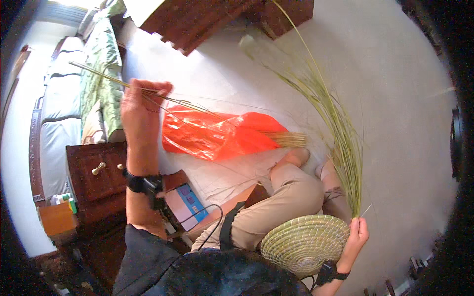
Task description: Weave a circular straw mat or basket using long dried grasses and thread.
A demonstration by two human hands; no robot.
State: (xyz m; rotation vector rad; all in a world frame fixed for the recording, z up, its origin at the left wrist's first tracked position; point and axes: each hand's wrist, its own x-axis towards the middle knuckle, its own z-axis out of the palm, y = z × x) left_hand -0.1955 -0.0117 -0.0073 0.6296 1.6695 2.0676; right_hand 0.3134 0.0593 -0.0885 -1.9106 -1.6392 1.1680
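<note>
My left hand (146, 98) is raised at the upper left, shut on a few thin grass stalks (100, 74) that stick out on both sides of the fist. A shallow coiled grass basket (305, 240), stitched with pale strands, rests tilted against my lap. At its right edge my right hand (357, 233) pinches the base of a long bundle of green grass (346, 159), which fans upward and blurs at its tips. A thin pale needle-like piece (366, 209) juts out by the right fingertips. Whether the bundle is joined to the basket rim cannot be seen clearly.
On the pale floor lies a red plastic bag (218, 133) with cut straw ends (292, 139) poking out. Loose strands are scattered near a blue-and-white box (189, 201). Dark wooden furniture (207, 18) stands ahead, a wooden cabinet (98, 177) at left, beside a grey sofa (61, 114).
</note>
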